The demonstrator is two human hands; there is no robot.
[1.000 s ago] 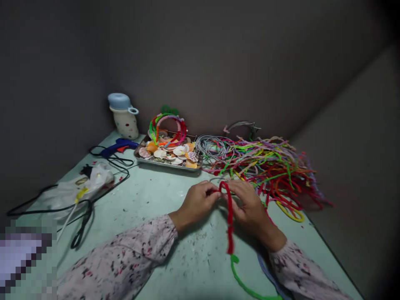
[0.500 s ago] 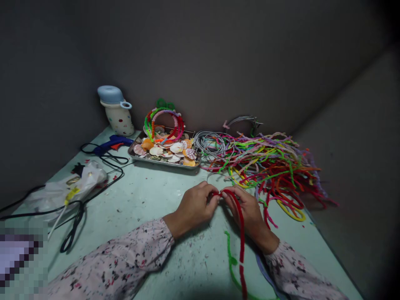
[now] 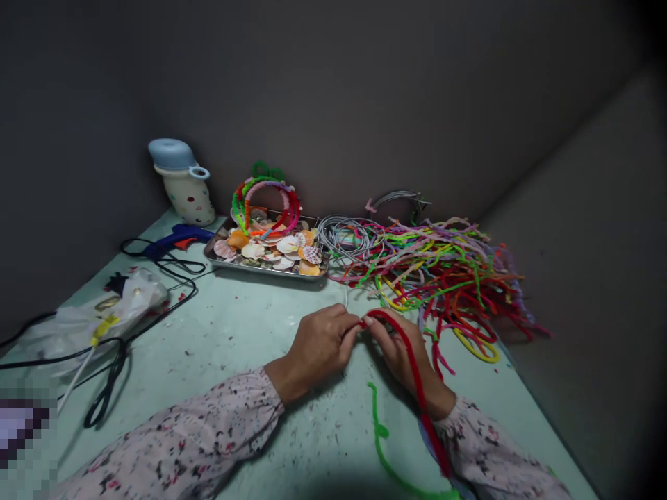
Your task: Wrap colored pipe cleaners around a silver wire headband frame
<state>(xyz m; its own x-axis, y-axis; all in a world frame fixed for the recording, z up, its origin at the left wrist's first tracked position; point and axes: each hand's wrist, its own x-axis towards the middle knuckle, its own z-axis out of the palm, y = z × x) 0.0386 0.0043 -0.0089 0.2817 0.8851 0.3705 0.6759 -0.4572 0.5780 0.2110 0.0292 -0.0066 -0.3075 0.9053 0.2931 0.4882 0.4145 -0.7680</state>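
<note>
My left hand [image 3: 319, 344] and my right hand [image 3: 401, 347] meet over the pale green table [image 3: 234, 340], fingertips pinched together on the top end of a red pipe cleaner [image 3: 417, 378]. The red pipe cleaner runs back over my right hand and wrist toward me. A thin grey wire [image 3: 346, 297] pokes up just beyond my left fingers. A green pipe cleaner [image 3: 383, 444] lies on the table between my forearms. Both sleeves are flowered.
A heap of coloured pipe cleaners [image 3: 442, 271] lies at the right, grey wire hoops [image 3: 348, 237] beside it. A metal tray of shells [image 3: 265, 253] holds wrapped hoops [image 3: 265, 201]. At left: a blue glue gun [image 3: 174, 239], a spotted jug [image 3: 182, 182], a plastic bag [image 3: 88, 316], scissors [image 3: 104, 389].
The red pipe cleaner's free end has swung from hanging in front of my hands to lying back over my right wrist. The view has shifted slightly.
</note>
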